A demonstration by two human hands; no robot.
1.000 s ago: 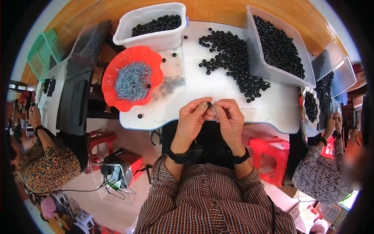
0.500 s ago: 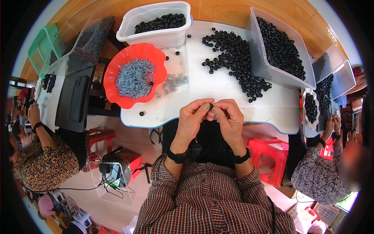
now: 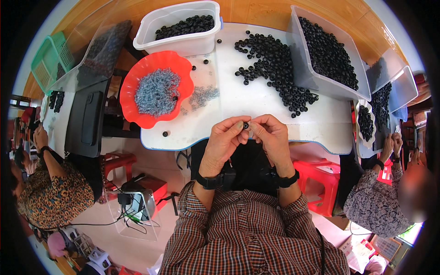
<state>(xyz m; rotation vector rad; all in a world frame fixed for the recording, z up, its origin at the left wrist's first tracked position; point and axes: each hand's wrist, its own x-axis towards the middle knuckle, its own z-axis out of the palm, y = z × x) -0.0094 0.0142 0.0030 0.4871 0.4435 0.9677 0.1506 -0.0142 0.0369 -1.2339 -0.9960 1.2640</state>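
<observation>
Over the table's front edge, both my hands meet at the fingertips. My left hand [image 3: 223, 142] is closed, pinching a small round black part [image 3: 246, 125] with a hole in it between thumb and forefinger. Right beside it, my right hand [image 3: 273, 140] has thumb and forefinger pressed together; anything between them is too small to make out. A heap of similar black parts [image 3: 270, 57] lies on the white table [image 3: 247, 101] beyond my hands. To the left stands a scalloped red bowl [image 3: 129, 103] holding many tiny bluish-grey clear pieces [image 3: 158, 91].
A white tub [image 3: 183, 46] and a translucent bin [image 3: 321, 85], both with black parts, stand at the back. A loose black part [image 3: 165, 134] lies near the front edge. People sit at both sides; red stools [image 3: 321, 183] are near me.
The black part between my fingertips has turned, so its hole now shows. My right fingers have shifted slightly away from it, and the view has moved a little.
</observation>
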